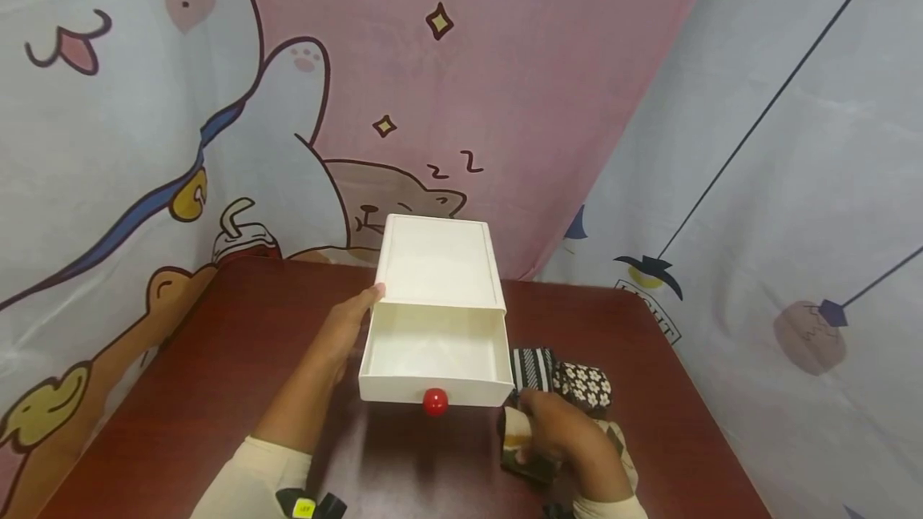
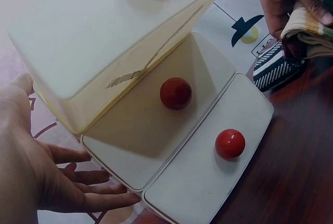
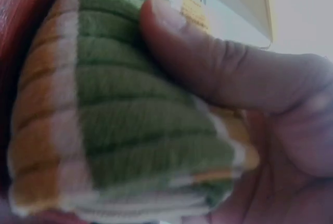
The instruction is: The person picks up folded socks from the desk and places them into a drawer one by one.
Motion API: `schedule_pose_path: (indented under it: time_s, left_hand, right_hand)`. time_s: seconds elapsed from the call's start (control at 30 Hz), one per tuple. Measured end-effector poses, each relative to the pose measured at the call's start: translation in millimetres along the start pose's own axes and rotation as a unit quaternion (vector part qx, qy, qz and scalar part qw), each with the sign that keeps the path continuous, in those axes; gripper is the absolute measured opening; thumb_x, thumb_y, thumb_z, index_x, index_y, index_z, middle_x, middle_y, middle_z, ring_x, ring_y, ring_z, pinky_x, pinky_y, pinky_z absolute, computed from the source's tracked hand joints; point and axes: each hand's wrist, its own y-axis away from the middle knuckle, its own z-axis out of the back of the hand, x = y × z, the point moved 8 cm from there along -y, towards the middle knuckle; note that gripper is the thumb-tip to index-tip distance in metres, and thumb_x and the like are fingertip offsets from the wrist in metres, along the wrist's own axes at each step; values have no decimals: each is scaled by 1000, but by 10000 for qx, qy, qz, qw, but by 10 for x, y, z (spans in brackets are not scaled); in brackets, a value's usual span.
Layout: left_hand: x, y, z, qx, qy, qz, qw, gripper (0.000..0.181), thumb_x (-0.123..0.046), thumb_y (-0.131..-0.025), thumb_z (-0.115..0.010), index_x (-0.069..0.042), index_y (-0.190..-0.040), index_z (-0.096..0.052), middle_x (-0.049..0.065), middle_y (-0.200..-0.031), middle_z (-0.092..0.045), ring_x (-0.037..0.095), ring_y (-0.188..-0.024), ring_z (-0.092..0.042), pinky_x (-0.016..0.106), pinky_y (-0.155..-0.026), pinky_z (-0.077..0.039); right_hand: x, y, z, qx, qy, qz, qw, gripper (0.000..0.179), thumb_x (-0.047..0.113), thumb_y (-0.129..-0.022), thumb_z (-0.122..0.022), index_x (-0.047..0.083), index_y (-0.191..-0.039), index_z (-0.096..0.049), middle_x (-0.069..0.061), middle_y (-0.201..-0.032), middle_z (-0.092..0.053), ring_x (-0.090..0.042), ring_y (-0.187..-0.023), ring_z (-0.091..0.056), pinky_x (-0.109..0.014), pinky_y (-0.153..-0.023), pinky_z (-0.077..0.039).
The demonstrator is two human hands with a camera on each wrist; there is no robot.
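Note:
A small white chest of drawers (image 1: 441, 260) with red ball knobs stands on the table, its top drawer (image 1: 435, 343) pulled out and bare inside. My left hand (image 2: 49, 156) rests against the chest's left side, fingers extended along the drawer edges and thumb higher up by the top drawer. At the chest's right, my right hand (image 1: 566, 427) grips a folded ribbed sock (image 3: 140, 94) with green, orange and cream bands. In the right wrist view the thumb presses on its green part; the other fingers are mostly hidden.
Behind the right hand lie a black-and-white striped folded sock (image 1: 534, 368) and a black one with pale flowers (image 1: 587, 385). A beige patterned bundle (image 1: 622, 451) shows beside the right wrist. Printed cloth (image 1: 548, 102) hangs along the table's back and right edges.

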Motion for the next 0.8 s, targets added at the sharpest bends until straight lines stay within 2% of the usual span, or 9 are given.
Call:
schedule_pose_path:
  time_s: [0.17, 0.27, 0.57, 0.67, 0.8]
  left_hand:
    - [6, -6, 6, -34, -15, 26, 10000, 75, -62, -106, -55, -1, -149, -61, 22, -127, -75, 25, -102, -73, 43, -81, -61]
    - [12, -10, 5, -42, -17, 42, 10000, 74, -62, -106, -55, -1, -148, -62, 23, -128, -75, 25, -103, -73, 43, -81, -60]
    - [16, -1, 6, -32, -88, 33, 10000, 75, -64, -106, -53, -1, -147, -63, 24, -132, -74, 26, -106, -74, 43, -82, -62]
    - [12, 8, 3, -12, -112, 44, 9999, 76, -64, -106, -52, -1, -148, -62, 26, -135, -73, 27, -108, -75, 43, -84, -62]
    - [6, 9, -2, 0, -123, 50, 9999, 76, -64, -107, -52, -1, -149, -61, 26, -136, -72, 27, -108, -75, 43, -85, -62]
  right_hand:
    - [37, 8, 35, -93, -137, 430, 9989, 56, 11, -64, -102, 14, -107, -67, -4, -98, -73, -22, -91, -66, -46, -81, -57]
    - [63, 21, 82, -189, -294, 596, 9976, 57, 14, -66, -102, 11, -111, -68, -2, -98, -73, -20, -92, -65, -45, -84, -56]
    - [177, 124, 346, -864, -853, 589, 9909, 66, 17, -69, -103, 12, -124, -67, -4, -97, -74, -16, -82, -63, -35, -75, -52]
    - [202, 173, 436, -1206, -788, 458, 9885, 70, 21, -72, -102, 10, -132, -68, -5, -99, -75, -15, -81, -62, -35, -74, -52]
    - [229, 252, 570, -1656, -617, 201, 9841, 68, 25, -77, -100, 9, -135, -68, -6, -101, -76, -16, -81, -62, -35, -73, -52]
